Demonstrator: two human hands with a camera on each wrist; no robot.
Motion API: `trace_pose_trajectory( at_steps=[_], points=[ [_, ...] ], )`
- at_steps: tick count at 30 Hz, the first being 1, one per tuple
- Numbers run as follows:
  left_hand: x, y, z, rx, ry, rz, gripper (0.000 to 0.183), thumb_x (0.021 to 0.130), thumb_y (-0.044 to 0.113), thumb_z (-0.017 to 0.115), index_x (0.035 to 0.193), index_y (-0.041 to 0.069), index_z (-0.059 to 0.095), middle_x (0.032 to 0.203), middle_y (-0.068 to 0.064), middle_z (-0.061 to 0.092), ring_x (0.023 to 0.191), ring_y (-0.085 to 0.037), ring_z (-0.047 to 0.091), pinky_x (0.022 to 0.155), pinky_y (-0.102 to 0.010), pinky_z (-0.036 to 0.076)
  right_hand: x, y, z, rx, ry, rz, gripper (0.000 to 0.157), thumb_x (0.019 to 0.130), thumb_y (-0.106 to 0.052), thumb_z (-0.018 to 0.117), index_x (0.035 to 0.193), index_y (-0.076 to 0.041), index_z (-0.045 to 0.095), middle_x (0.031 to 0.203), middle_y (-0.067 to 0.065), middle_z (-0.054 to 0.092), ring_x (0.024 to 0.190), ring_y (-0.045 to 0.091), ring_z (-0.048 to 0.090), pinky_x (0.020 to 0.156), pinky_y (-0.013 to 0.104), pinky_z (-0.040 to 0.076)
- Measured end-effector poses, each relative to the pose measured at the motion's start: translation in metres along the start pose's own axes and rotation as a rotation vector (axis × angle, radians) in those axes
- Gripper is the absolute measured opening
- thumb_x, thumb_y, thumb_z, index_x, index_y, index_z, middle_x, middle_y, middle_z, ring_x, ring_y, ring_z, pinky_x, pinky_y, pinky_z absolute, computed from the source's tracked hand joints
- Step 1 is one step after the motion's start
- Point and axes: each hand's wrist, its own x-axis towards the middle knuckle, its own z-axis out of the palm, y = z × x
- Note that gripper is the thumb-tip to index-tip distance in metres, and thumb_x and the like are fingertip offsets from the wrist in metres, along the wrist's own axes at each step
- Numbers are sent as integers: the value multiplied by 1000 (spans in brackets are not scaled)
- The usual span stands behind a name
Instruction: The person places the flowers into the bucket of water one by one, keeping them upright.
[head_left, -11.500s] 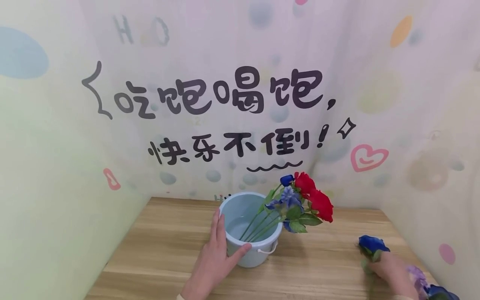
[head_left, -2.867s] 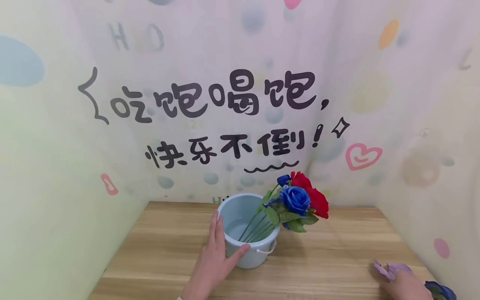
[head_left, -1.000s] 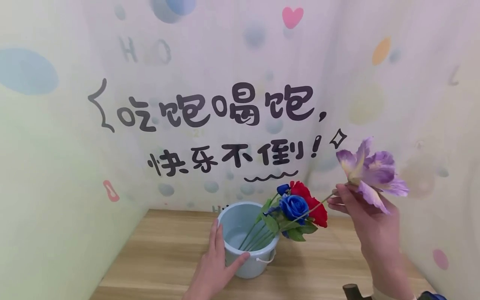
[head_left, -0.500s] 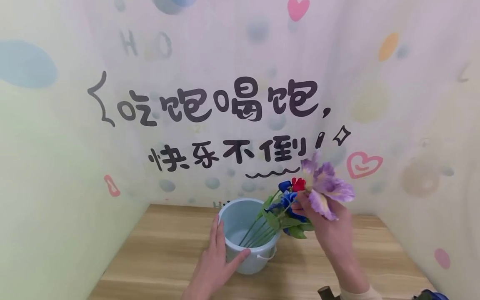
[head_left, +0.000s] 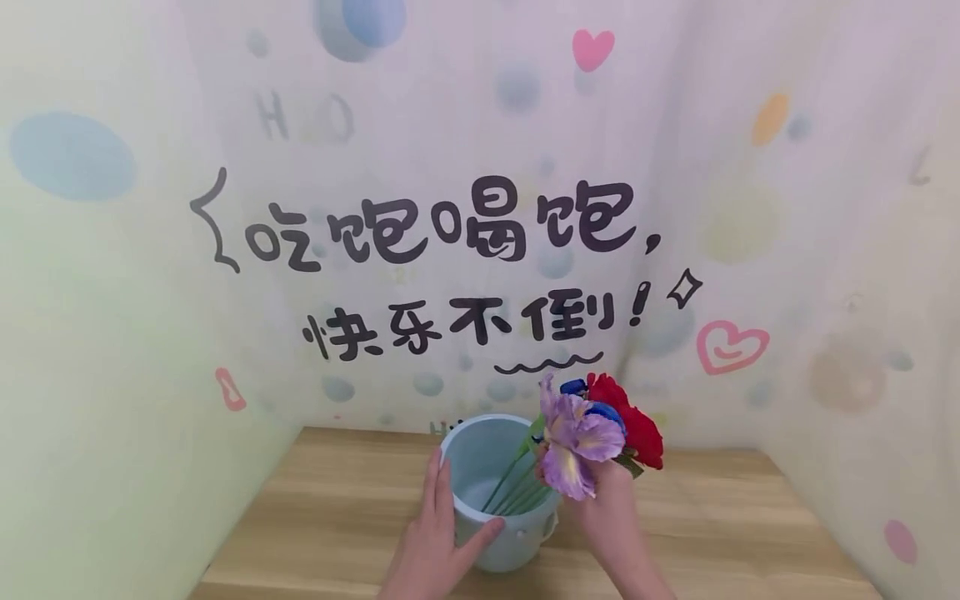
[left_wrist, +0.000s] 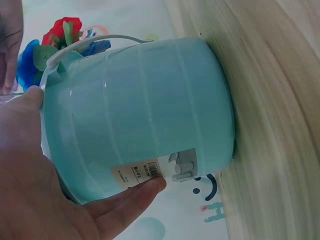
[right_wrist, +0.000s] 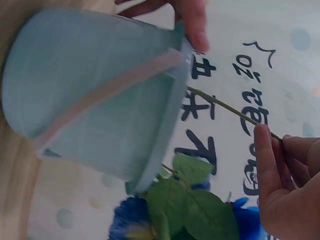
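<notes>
My left hand [head_left: 435, 542] holds the light blue bucket [head_left: 504, 546], thumb at the rim and fingers along its side. The bucket stands upright on the table. My right hand [head_left: 611, 512] pinches the thin stem [right_wrist: 227, 106] of a purple iris [head_left: 573, 437]; in the right wrist view, the stem's lower end passes behind the bucket's rim. Red flowers [head_left: 637, 425] and a blue rose [head_left: 606, 412] lean out over the bucket's right side, partly hidden by the iris. Green leaves [right_wrist: 190, 205] hang just outside the rim.
The bucket's pale handle [right_wrist: 100, 95] hangs down its side. A paper label [left_wrist: 137, 172] is stuck on the wall of the bucket. Behind the wooden table [head_left: 322, 517] stands a printed backdrop [head_left: 420, 125] with black lettering.
My right hand picked up the iris at the right, after a blue rose joined the bunch, and has carried it left and down to the bucket. The left hand has stayed on the bucket.
</notes>
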Motion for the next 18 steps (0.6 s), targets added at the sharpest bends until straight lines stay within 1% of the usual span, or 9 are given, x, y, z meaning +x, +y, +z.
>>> trace_pose_trajectory(
  at_steps=[2,4,7,10,14,16,18],
  points=[
    [1,0,-1,-3,-2,-4,119,90,82,59,171,15,3,177,-12,7,111,-45,68,84,-58,61,-5,3,6,-27,-2,4,25,86,1,85,108,-9,78,100,0,80,90,8,73,81,16,57],
    [0,0,-1,-3,1,4,119,89,83,58,171,14,4,177,-12,8,112,-44,68,84,-57,61,-10,6,10,-34,-10,14,25,86,0,84,108,-10,79,101,-1,79,91,8,73,81,19,59],
    [0,0,-2,-2,7,17,120,90,82,58,171,14,4,176,-14,10,113,-45,67,83,-56,62,-17,10,15,-52,-12,28,24,86,0,84,107,-10,79,99,0,79,90,8,72,78,28,61],
    [0,1,-2,-5,4,23,120,90,82,59,171,14,3,176,-16,11,113,-46,67,83,-56,62,-22,14,19,-107,-4,27,21,84,-3,86,102,-11,80,93,0,79,85,8,71,71,32,61],
    [0,1,-2,-5,7,22,118,91,80,60,171,13,5,176,-15,11,114,-46,67,83,-56,62,-29,18,26,-139,-10,7,19,83,-7,88,99,-14,80,91,0,78,83,12,73,69,36,61],
    [0,1,-1,-7,14,27,117,91,79,61,171,12,6,176,-13,11,114,-46,67,83,-56,62,-31,20,30,-133,-5,-6,21,82,-8,89,100,-15,80,93,-1,79,84,14,74,71,35,62],
    [-1,1,-1,-3,21,31,117,91,79,60,171,12,8,177,-11,9,114,-46,67,84,-56,61,-33,23,34,-154,17,-48,21,81,-6,89,98,-15,81,90,0,78,82,15,74,69,34,61]
  ],
)
